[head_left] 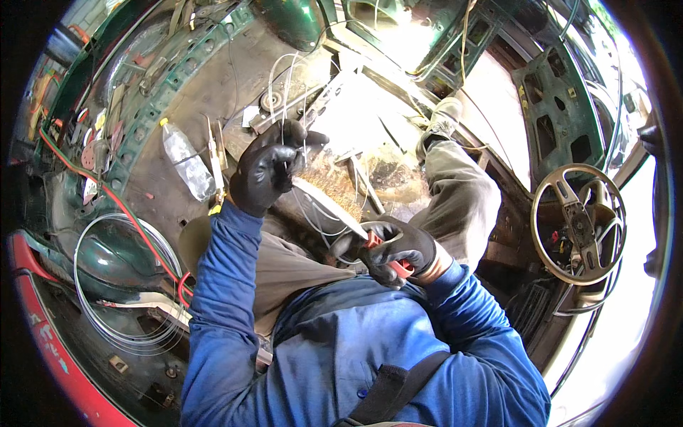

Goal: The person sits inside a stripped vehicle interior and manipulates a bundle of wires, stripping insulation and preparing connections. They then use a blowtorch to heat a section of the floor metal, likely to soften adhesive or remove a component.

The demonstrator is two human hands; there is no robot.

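I sit in a stripped vehicle interior in grey trousers and blue sleeves. My left hand [274, 167], in a black glove, is closed around thin white cables [290, 89] and the upper end of a pale, elongated strip [331, 199]. The strip runs diagonally down to my gloved right hand [393, 252], which grips a red-handled tool [402, 268] at its lower end; the tool's head is unclear. Loops of thin cable hang below the strip. Beyond my hands are a rusty floor patch [398, 181] and metal pieces.
A plastic bottle [187, 160] lies left near long narrow tools [213, 160]. A red-green hose [128, 213] crosses above a coil of white wire [89, 285]. Small items line the left side [96, 153]. A steering wheel [548, 249] stands right; my shoe [442, 121] rests ahead.
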